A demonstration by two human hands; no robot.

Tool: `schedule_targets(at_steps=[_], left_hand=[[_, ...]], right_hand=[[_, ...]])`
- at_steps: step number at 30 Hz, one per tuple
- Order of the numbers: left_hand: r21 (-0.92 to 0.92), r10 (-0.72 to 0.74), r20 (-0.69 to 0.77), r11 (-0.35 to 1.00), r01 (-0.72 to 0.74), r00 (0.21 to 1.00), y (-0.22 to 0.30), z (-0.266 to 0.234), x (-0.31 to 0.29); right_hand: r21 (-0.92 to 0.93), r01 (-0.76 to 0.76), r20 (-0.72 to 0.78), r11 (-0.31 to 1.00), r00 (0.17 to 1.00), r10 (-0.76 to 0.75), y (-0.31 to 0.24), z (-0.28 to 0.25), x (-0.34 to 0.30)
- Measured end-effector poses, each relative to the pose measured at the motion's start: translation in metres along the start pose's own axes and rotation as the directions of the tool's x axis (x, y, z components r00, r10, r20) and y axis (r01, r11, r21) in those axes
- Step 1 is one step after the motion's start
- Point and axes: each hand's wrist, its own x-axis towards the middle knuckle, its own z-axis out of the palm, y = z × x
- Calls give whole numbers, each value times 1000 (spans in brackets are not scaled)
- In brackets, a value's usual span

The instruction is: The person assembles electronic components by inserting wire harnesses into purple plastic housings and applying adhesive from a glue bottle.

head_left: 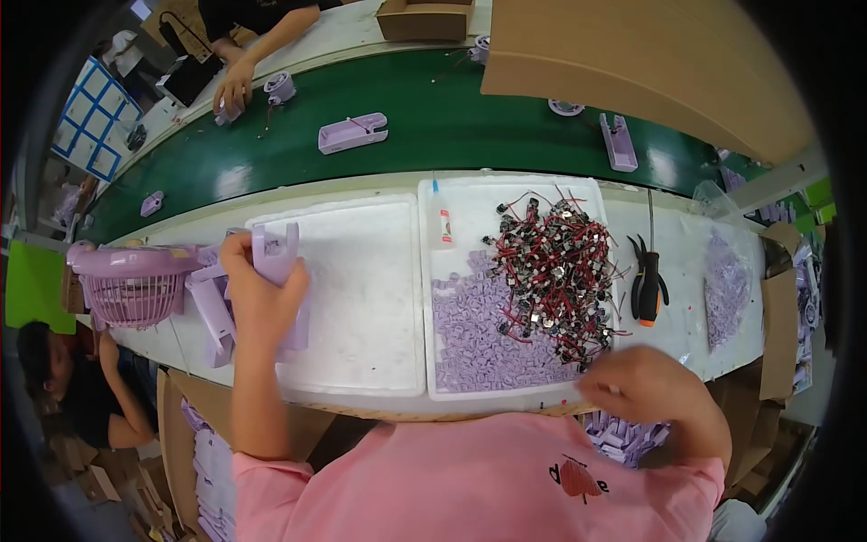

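Observation:
My left hand [264,294] is closed around a lilac plastic housing [275,253], held upright over the left edge of a white foam tray [357,303]. More lilac housings [209,312] lie just left of that hand. At the near right corner of a second white tray [428,226], my right hand [646,384] has its fingers curled together; it is slightly blurred, and anything in them is hidden. That tray holds a pile of small black parts with red wires [555,271] and many tiny lilac plastic pieces [488,334].
Black-and-orange pliers [648,285] and a bag of lilac pieces [725,289] lie at right. A lilac fan with a grille [135,285] stands far left. Beyond runs a green conveyor belt [433,135] with lilac housings; a co-worker's hand [235,86] works there. A cardboard box [641,59] overhangs it.

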Motion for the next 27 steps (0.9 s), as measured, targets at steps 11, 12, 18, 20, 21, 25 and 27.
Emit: schedule_targets(at_steps=[11, 12, 18, 20, 21, 25, 27], left_hand=[[-688, 86, 722, -19, 725, 687, 68, 17, -62], [-666, 83, 739, -53, 744, 668, 71, 15, -65], [-667, 87, 742, -2, 745, 664, 74, 11, -72], [-676, 91, 735, 21, 736, 672, 74, 10, -73], [-685, 97, 727, 46, 727, 679, 75, 10, -74], [-683, 118, 729, 68, 727, 674, 74, 9, -75], [-691, 138, 721, 80, 718, 679, 72, 9, -77]], right_hand=[[-413, 170, -299, 894, 903, -310, 0, 23, 155], [-413, 150, -243, 898, 932, -268, -1, 23, 159], [-407, 104, -202, 908, 959, -200, -4, 20, 169], [-406, 97, -222, 909, 954, -201, -2, 23, 172], [-404, 90, -244, 910, 949, -202, -2, 23, 173], [-397, 66, -235, 915, 957, -171, -4, 24, 174], [-433, 70, -233, 899, 954, -187, -8, 22, 171]])
